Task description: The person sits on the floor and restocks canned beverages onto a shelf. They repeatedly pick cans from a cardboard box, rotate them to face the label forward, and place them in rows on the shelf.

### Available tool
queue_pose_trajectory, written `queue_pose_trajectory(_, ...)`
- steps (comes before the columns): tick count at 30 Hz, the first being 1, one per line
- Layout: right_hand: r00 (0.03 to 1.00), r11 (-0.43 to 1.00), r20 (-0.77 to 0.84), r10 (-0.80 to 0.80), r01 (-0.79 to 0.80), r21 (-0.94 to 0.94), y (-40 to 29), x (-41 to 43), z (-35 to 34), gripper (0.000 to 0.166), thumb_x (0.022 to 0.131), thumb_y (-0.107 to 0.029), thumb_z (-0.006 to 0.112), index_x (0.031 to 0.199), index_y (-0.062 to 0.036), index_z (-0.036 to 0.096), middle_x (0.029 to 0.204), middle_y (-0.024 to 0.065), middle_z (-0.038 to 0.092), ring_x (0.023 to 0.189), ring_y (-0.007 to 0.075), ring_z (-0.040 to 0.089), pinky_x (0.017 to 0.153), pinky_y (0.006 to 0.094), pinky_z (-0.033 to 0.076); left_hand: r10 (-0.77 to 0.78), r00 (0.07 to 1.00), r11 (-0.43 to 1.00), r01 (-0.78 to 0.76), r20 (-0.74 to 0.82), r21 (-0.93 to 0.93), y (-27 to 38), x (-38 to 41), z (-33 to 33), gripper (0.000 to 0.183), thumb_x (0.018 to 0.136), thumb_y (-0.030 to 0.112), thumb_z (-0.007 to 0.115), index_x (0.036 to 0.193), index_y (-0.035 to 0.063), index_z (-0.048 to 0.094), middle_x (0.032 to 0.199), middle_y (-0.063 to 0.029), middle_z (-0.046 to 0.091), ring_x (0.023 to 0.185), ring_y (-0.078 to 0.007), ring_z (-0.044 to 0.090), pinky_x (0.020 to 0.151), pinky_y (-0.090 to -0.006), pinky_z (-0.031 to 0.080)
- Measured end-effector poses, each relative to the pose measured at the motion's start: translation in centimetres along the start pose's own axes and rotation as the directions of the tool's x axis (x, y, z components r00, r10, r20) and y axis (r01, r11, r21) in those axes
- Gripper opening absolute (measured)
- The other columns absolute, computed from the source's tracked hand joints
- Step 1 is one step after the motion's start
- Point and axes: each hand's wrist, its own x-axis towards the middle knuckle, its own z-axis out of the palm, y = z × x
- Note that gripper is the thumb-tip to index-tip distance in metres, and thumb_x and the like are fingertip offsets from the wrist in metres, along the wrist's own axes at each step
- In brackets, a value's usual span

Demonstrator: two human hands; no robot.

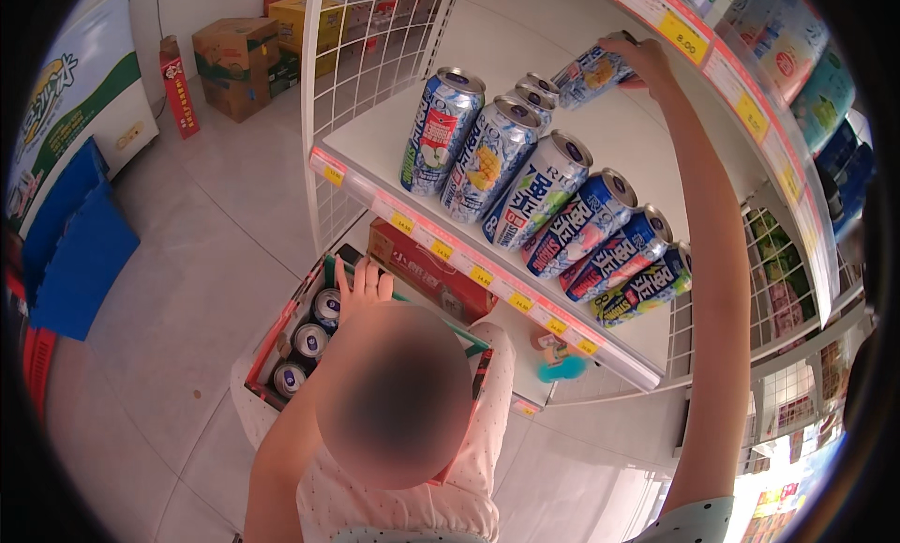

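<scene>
My right hand (645,63) reaches deep onto the shelf and grips a RIO can (589,75) with a yellow fruit picture, tilted behind the front row. Nearby stand several tall RIO cans, among them an apple-pictured can (439,135), a pineapple-pictured can (489,163) and a white-and-green can (538,195). On my lap sits an open cardboard carton (261,363) with several upright cans (310,340) along its left side. My left hand (364,284) holds the carton's far rim, fingers spread over the edge. A blurred patch hides the rest of the carton.
The white shelf (383,124) has a price-tag strip (485,279) along its front edge. An upper shelf (745,96) overhangs my right arm. Below sits a red carton (429,269). A wire-grid panel (365,58) bounds the shelf's left end. Boxes (239,65) stand on the floor.
</scene>
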Motion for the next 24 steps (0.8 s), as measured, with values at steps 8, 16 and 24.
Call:
queue_pose_trajectory(8, 0.833, 0.98, 0.534, 0.143, -0.044, -0.194, -2.7, 2.5, 3.8, 0.047, 0.071, -0.031, 0.073, 0.098, 0.0065, 0.064, 0.094, 0.0201, 0.066, 0.073, 0.0276, 0.069, 0.059, 0.031, 0.06, -0.005, 0.999, 0.996, 0.002, -0.038, -0.088, 0.5, 0.2, 1.4, 0.033, 0.083, 0.037, 0.05, 0.092, 0.0055, 0.05, 0.108, -0.0182, 0.049, 0.119, -0.0338, 0.044, 0.103, -0.0706, 0.018)
queue_pose_trajectory(16, 0.6, 0.983, 0.78, 0.175, -0.06, -0.174, -1.7, 5.3, 7.4, 0.042, 0.07, -0.02, 0.071, 0.106, 0.0007, 0.064, 0.106, 0.0193, 0.063, 0.083, 0.0282, 0.067, 0.07, 0.034, 0.06, -0.033, 0.999, 0.996, 0.033, 0.006, -0.087, 0.4, 0.6, 0.0, 0.019, 0.081, 0.021, 0.054, 0.089, 0.0071, 0.043, 0.109, -0.0157, 0.046, 0.121, -0.0334, 0.042, 0.104, -0.0708, 0.017)
queue_pose_trajectory(24, 0.559, 0.949, 0.78, 0.279, -0.037, -0.313, -2.3, 5.3, 8.4, 0.038, 0.068, -0.02, 0.07, 0.099, 0.0011, 0.063, 0.1, 0.0188, 0.064, 0.076, 0.0254, 0.067, 0.065, 0.0311, 0.059, -0.024, 1.0, 0.998, 0.023, -0.009, -0.05, 0.1, 0.5, 0.6, 0.024, 0.081, 0.025, 0.055, 0.091, 0.0064, 0.045, 0.108, -0.0181, 0.047, 0.121, -0.0341, 0.043, 0.103, -0.0706, 0.017)
